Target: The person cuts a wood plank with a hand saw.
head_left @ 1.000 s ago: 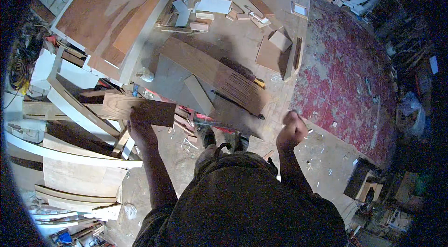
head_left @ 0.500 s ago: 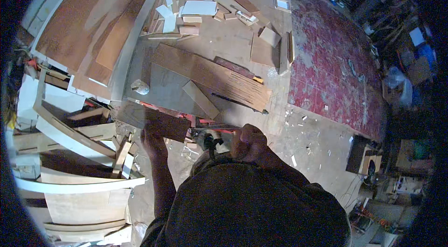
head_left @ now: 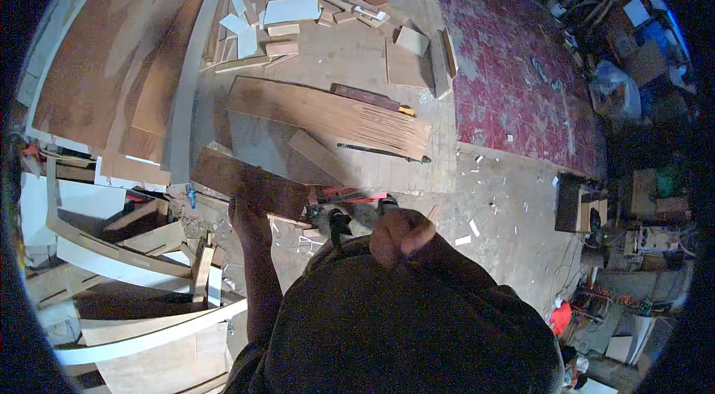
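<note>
My left hand [head_left: 249, 219] is closed on a rectangular brown wooden board [head_left: 279, 197] at the near edge of a pale work surface [head_left: 447, 118]. My right hand [head_left: 398, 236] is curled close to my body; what it holds, if anything, I cannot make out. Just beyond the board lie a short plank [head_left: 313, 156], a long wide plank with dark streaks [head_left: 290, 100], a thin black bar [head_left: 380, 153] and a yellow-ended tool [head_left: 406, 109].
Several offcuts [head_left: 290, 10] lie at the back of the surface. Large brown sheets [head_left: 89, 59] are at the upper left, curved wooden parts [head_left: 119, 256] at the lower left. A worn red tiled area [head_left: 514, 74] lies right, above a dark box [head_left: 573, 200].
My right hand came inward from the right to the front of my body. The board in my left hand moved slightly right and down. The view shifted, so the background sits further left.
</note>
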Tool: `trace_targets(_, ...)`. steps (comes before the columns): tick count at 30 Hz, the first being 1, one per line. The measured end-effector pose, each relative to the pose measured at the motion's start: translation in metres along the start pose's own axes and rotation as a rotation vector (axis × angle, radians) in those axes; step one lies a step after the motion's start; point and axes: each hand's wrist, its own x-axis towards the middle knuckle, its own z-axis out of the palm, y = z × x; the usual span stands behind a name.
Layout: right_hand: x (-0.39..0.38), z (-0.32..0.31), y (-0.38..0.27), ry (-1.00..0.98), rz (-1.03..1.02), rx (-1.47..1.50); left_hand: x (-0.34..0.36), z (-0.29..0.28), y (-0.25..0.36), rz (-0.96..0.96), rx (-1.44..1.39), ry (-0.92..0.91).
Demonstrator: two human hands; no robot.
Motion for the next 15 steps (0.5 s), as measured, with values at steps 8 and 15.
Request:
trace_targets(8,0.014,0.016,-0.011,0.408,0.581,-1.606,0.016,-0.012,-0.004,0.018,0.332,-0.089)
trace_targets(15,0.016,-0.010,-0.011,0.498,0.650,-2.150,0.020,0.000,0.007,0.054,0.142,-0.106)
